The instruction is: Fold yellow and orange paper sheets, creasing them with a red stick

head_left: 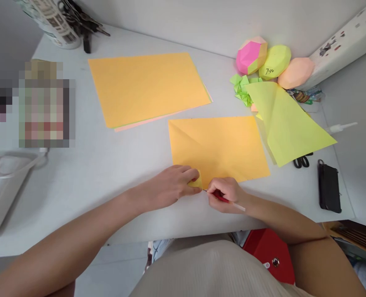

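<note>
An orange sheet of paper [220, 144] with faint crease lines lies near the table's front edge. My left hand [176, 185] presses a small yellow paper piece [198, 181] against the sheet's lower left edge, with its thumb and fingers closed round it. Just to the right, my right hand [226, 194] grips a red pen [220, 196], its tip touching the sheet's edge beside the yellow piece. The two hands are close together but apart.
Stacked sheets with orange on top [148, 88] lie behind. At the right are a folded yellow-green sheet [288, 123], faceted paper shapes [275, 62], green paper pieces [242, 88], black scissors [301, 161] and a black case [329, 187]. Keys [83, 20] lie at the back left.
</note>
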`<state>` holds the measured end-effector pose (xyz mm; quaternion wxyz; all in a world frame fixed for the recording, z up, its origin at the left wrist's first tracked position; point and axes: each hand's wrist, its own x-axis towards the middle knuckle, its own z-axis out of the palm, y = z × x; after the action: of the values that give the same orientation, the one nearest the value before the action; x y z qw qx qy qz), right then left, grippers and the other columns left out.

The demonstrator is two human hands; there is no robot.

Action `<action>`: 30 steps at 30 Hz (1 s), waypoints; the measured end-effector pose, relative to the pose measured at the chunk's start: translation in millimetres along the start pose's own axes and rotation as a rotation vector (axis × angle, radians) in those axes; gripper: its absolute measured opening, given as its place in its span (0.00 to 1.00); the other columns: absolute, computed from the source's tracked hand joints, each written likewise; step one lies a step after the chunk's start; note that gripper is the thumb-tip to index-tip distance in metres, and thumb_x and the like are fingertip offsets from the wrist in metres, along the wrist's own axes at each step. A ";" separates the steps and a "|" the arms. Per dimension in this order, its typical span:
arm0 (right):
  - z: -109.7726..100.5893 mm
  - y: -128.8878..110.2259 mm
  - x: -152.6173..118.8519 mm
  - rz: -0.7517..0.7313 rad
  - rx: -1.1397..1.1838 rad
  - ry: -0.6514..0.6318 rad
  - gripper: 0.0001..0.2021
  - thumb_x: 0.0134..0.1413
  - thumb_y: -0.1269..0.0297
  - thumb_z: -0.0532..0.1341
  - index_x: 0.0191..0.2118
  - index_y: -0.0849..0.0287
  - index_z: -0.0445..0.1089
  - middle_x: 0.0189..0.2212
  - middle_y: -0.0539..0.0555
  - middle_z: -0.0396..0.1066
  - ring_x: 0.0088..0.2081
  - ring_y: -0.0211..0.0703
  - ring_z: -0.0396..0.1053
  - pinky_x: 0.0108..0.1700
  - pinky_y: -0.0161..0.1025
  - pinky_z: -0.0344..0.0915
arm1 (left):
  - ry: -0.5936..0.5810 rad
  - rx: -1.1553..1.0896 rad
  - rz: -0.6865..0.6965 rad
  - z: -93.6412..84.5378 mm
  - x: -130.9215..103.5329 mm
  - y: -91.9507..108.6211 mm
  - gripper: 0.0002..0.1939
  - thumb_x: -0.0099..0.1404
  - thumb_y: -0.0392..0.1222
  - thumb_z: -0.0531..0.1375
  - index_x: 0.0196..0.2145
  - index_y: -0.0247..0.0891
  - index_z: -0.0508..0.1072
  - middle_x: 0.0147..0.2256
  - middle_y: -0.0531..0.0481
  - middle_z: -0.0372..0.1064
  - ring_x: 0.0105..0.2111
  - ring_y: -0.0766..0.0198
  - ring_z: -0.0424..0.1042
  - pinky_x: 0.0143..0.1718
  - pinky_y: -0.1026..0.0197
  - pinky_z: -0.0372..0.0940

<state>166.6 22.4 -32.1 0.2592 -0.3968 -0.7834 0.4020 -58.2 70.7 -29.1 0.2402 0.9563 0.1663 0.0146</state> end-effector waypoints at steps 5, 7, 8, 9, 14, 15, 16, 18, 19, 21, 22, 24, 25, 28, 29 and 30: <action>0.4 0.8 0.1 -0.018 0.015 -0.003 0.07 0.46 0.76 0.55 0.26 0.57 0.57 0.18 0.41 0.53 0.17 0.27 0.47 0.19 0.27 0.47 | 0.047 0.014 0.019 2.4 -0.4 0.5 0.27 0.63 0.25 0.45 0.51 0.47 0.69 0.37 0.48 0.59 0.32 0.61 0.56 0.34 0.60 0.54; 0.6 1.3 -0.3 -0.019 0.014 -0.007 0.07 0.46 0.76 0.55 0.26 0.57 0.57 0.18 0.41 0.53 0.17 0.27 0.46 0.19 0.27 0.47 | 0.061 0.018 0.024 3.6 -0.5 0.4 0.26 0.64 0.25 0.45 0.51 0.46 0.70 0.37 0.48 0.59 0.32 0.62 0.55 0.34 0.60 0.54; 0.6 1.5 -0.4 -0.019 0.011 -0.006 0.07 0.46 0.76 0.55 0.26 0.57 0.57 0.18 0.41 0.53 0.17 0.27 0.46 0.19 0.27 0.47 | 0.068 0.021 0.025 4.2 -0.6 0.3 0.26 0.64 0.25 0.45 0.50 0.46 0.70 0.37 0.48 0.59 0.32 0.62 0.56 0.34 0.60 0.54; 0.6 1.7 -0.5 -0.020 0.009 0.000 0.07 0.46 0.76 0.55 0.26 0.57 0.57 0.18 0.41 0.53 0.17 0.27 0.46 0.19 0.27 0.47 | 0.075 0.022 0.026 4.8 -0.8 0.1 0.26 0.63 0.25 0.45 0.50 0.46 0.70 0.37 0.48 0.59 0.32 0.62 0.56 0.34 0.60 0.54; 0.0 2.0 -0.3 -0.028 0.020 -0.016 0.07 0.45 0.77 0.55 0.26 0.58 0.58 0.18 0.41 0.54 0.17 0.26 0.47 0.20 0.26 0.47 | 0.114 0.023 0.026 7.4 -1.8 -0.6 0.27 0.62 0.24 0.46 0.51 0.48 0.70 0.37 0.48 0.59 0.32 0.62 0.57 0.34 0.60 0.54; -0.1 2.1 -0.3 -0.027 0.020 -0.017 0.07 0.45 0.77 0.55 0.26 0.58 0.58 0.18 0.41 0.54 0.17 0.26 0.47 0.20 0.26 0.47 | 0.120 0.024 0.030 7.8 -1.8 -0.6 0.27 0.62 0.23 0.46 0.50 0.48 0.70 0.37 0.48 0.59 0.32 0.62 0.57 0.34 0.60 0.54; -0.1 2.1 -0.4 -0.025 0.018 -0.014 0.07 0.46 0.76 0.55 0.26 0.58 0.58 0.18 0.41 0.54 0.17 0.26 0.47 0.20 0.26 0.47 | 0.121 0.026 0.031 8.0 -1.6 -0.6 0.27 0.62 0.23 0.46 0.50 0.48 0.70 0.36 0.48 0.59 0.32 0.62 0.57 0.34 0.60 0.54; 0.0 2.3 -0.5 -0.021 0.011 -0.007 0.07 0.46 0.76 0.55 0.26 0.58 0.58 0.18 0.41 0.53 0.17 0.27 0.47 0.19 0.27 0.47 | 0.118 0.032 0.030 8.2 -1.2 -0.6 0.28 0.62 0.23 0.45 0.50 0.48 0.70 0.36 0.48 0.59 0.32 0.62 0.57 0.33 0.61 0.54; 0.2 2.5 -0.6 -0.021 0.008 -0.008 0.07 0.46 0.76 0.55 0.26 0.58 0.58 0.18 0.41 0.53 0.17 0.27 0.47 0.19 0.27 0.47 | 0.114 0.036 0.027 8.1 -1.0 -0.6 0.29 0.61 0.23 0.45 0.50 0.49 0.70 0.36 0.48 0.59 0.32 0.62 0.57 0.33 0.61 0.54; 0.5 2.7 -0.7 -0.020 0.005 -0.007 0.07 0.45 0.76 0.55 0.25 0.58 0.58 0.18 0.41 0.54 0.17 0.27 0.48 0.20 0.27 0.47 | 0.104 0.043 0.018 7.7 -0.6 -0.6 0.30 0.61 0.22 0.45 0.50 0.49 0.70 0.36 0.48 0.59 0.32 0.63 0.56 0.33 0.61 0.54; 0.6 2.7 -0.6 -0.018 0.004 -0.006 0.07 0.45 0.76 0.55 0.26 0.58 0.58 0.18 0.41 0.54 0.18 0.27 0.48 0.20 0.27 0.48 | 0.098 0.045 0.017 7.5 -0.5 -0.7 0.30 0.60 0.22 0.45 0.50 0.48 0.70 0.36 0.48 0.59 0.32 0.63 0.56 0.33 0.61 0.54; 0.6 2.7 -0.5 -0.016 0.010 -0.009 0.07 0.45 0.76 0.55 0.26 0.58 0.58 0.18 0.41 0.54 0.17 0.27 0.48 0.20 0.27 0.47 | 0.095 0.046 0.018 7.4 -0.4 -0.8 0.30 0.60 0.21 0.45 0.50 0.48 0.71 0.36 0.49 0.59 0.32 0.63 0.56 0.33 0.61 0.54; 0.6 2.6 -0.5 -0.017 0.014 -0.014 0.07 0.45 0.76 0.55 0.26 0.58 0.58 0.18 0.41 0.53 0.17 0.27 0.47 0.20 0.27 0.47 | 0.096 0.044 0.020 7.4 -0.5 -0.8 0.30 0.59 0.21 0.46 0.50 0.48 0.71 0.36 0.49 0.59 0.32 0.63 0.56 0.33 0.61 0.53; 0.6 2.5 -0.5 -0.012 0.020 -0.012 0.07 0.46 0.76 0.55 0.26 0.58 0.57 0.18 0.41 0.52 0.17 0.27 0.47 0.19 0.27 0.46 | 0.100 0.036 0.021 8.0 -0.5 -0.9 0.31 0.58 0.20 0.46 0.50 0.49 0.71 0.37 0.49 0.59 0.32 0.63 0.56 0.34 0.61 0.54; 0.8 2.6 -0.6 -0.011 0.019 -0.010 0.07 0.45 0.76 0.55 0.26 0.57 0.57 0.18 0.41 0.52 0.17 0.27 0.47 0.20 0.27 0.46 | 0.103 0.034 0.020 8.3 -0.5 -1.0 0.31 0.58 0.20 0.45 0.50 0.49 0.70 0.37 0.49 0.59 0.32 0.63 0.56 0.34 0.61 0.54; 0.9 2.7 -0.6 -0.010 0.017 -0.011 0.07 0.45 0.76 0.55 0.26 0.57 0.57 0.18 0.41 0.52 0.17 0.27 0.47 0.20 0.27 0.46 | 0.102 0.033 0.019 8.6 -0.5 -1.2 0.32 0.58 0.21 0.45 0.50 0.49 0.70 0.37 0.49 0.59 0.32 0.63 0.56 0.34 0.61 0.54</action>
<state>167.5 22.5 -35.0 0.2605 -0.3885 -0.7833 0.4095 -58.1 67.7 -37.2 0.2156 0.9596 0.1695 0.0629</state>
